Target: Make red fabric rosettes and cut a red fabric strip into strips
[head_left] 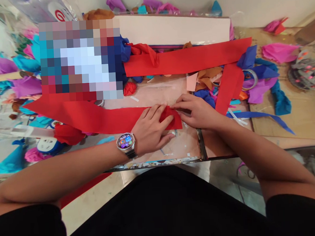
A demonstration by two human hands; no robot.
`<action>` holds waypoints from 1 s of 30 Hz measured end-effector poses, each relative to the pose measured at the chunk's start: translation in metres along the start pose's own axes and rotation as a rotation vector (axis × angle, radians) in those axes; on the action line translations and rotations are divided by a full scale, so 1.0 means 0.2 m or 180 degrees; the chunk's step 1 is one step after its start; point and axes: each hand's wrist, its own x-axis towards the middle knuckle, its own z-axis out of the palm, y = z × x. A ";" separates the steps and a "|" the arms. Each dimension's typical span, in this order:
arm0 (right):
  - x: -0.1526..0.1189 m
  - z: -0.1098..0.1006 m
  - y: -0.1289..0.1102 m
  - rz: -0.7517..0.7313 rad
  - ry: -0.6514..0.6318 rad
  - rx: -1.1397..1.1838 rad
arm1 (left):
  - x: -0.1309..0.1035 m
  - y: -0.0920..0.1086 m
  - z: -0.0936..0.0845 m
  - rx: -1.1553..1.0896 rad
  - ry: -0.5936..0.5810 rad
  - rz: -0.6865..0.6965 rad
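Note:
A long red crepe paper strip [115, 120] runs across the table in front of me, its right end under my hands. My left hand [154, 128] lies flat on that end, fingers spread, pressing it to the tabletop; a watch is on the wrist. At the strip's upper right corner my right hand [192, 111] is closed in a pinch on the edge, with the fingertips partly hidden. Behind, another red strip [188, 58] stretches to the right, and a shorter red piece [228, 86] hangs down near its right end.
A tape roll [250, 78] lies among blue and purple scraps at right. A white power strip [46, 145] sits at left amid crumpled paper. A long white box [174, 29] stands at the back. Cardboard [292, 118] covers the right side. A blurred patch hides the back left.

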 end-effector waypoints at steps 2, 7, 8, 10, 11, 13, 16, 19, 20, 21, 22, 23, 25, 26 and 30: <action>0.00 0.00 0.00 0.0023 -0.0029 -0.0027 | 0.00 0.00 0.00 -0.0024 0.0009 -0.0007; 0.01 0.01 0.00 0.0172 0.0137 -0.0043 | -0.01 -0.01 0.01 -0.0122 0.0052 -0.0013; 0.01 0.01 0.00 0.0185 0.0160 -0.0049 | -0.01 -0.01 0.01 -0.0110 0.0056 -0.0006; 0.01 0.02 0.01 0.0177 0.0172 -0.0074 | 0.00 -0.01 0.01 -0.0058 0.0052 0.0011; 0.01 0.02 0.01 0.0168 0.0172 -0.0090 | 0.00 -0.01 0.01 -0.0028 0.0054 0.0025; 0.01 0.02 0.01 0.0159 0.0179 -0.0115 | 0.00 0.00 0.00 0.0015 0.0064 0.0058; 0.01 0.02 0.01 0.0170 0.0190 -0.0098 | 0.00 0.00 0.00 0.0037 0.0094 0.0074; 0.01 0.02 0.01 0.0174 0.0236 -0.0069 | -0.01 0.00 0.01 0.0054 0.0091 0.0079; 0.01 0.02 0.01 0.0171 0.0260 -0.0072 | -0.01 0.00 0.01 0.0057 0.0089 0.0090; 0.01 0.02 0.01 0.0167 0.0280 -0.0074 | -0.01 0.00 0.00 0.0058 0.0087 0.0105; 0.01 0.02 0.01 0.0166 0.0291 -0.0072 | -0.01 0.00 0.00 0.0056 0.0090 0.0120; 0.01 0.02 0.01 0.0168 0.0291 -0.0064 | -0.01 0.00 0.00 0.0056 0.0085 0.0127; 0.01 0.02 0.01 0.0187 0.0271 -0.0050 | -0.01 0.00 0.00 0.0069 0.0070 0.0133; 0.01 0.02 0.01 0.0201 0.0260 -0.0047 | -0.01 0.00 0.00 0.0082 0.0062 0.0139; 0.02 0.01 0.01 0.0235 0.0214 -0.0023 | -0.01 0.01 0.00 0.0161 0.0088 0.0183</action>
